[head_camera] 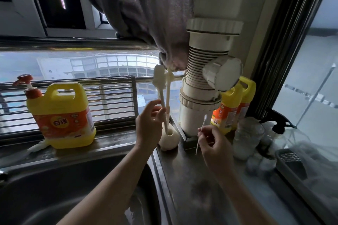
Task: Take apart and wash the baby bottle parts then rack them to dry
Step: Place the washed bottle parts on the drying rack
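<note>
Head view: your left hand (148,125) grips a bottle brush (158,77) standing in its round holder (170,139) at the sink's (54,188) two o'clock. Your right hand (216,145) pinches a thin straw brush (202,128). At its three o'clock sit blurred clear bottle parts (247,133), it seems. Washing looks barely begun and racking is still to do.

Only the person's two arms show, and both are bare: the left forearm (109,179) and the right forearm (243,193) run uncovered from the lower edge of the view up to narrow wrists. The left hand (149,126) and the right hand (214,149) are bare as well, with slim fingers, all dim in the shade.
</note>
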